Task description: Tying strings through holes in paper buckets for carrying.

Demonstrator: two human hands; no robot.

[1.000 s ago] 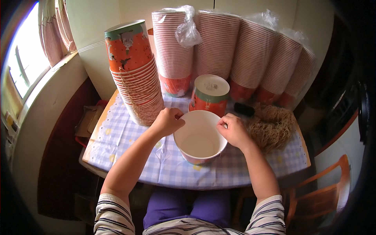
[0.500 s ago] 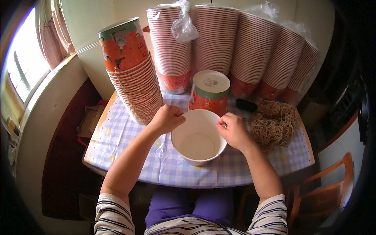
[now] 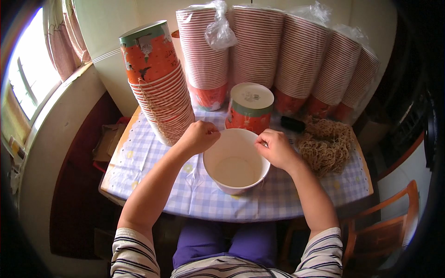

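Observation:
A white-lined paper bucket (image 3: 236, 172) stands at the table's front, its open mouth tilted toward me. My left hand (image 3: 202, 137) is closed in a pinch at the left far side of its rim. On the opposite side of the rim, my right hand (image 3: 277, 149) is also pinched, fingers curled. Whatever lies between the fingertips of either hand is too small to make out. Just behind, an orange and green paper bucket (image 3: 250, 111) sits upside down. To the left leans a tall stack of nested orange buckets (image 3: 162, 102), with twine hanging down its side.
Several tall stacks of buckets in clear plastic (image 3: 257, 51) line the back of the table. A heap of brown twine (image 3: 326, 146) and a black object (image 3: 292, 123) lie at the right. A checkered cloth (image 3: 194, 199) covers the table. A wooden chair (image 3: 384, 227) stands at the lower right.
Both hands keep their pinch at the rim, with only slight shifts of the fingers. The whole view has moved a little, and the bucket remains in place.

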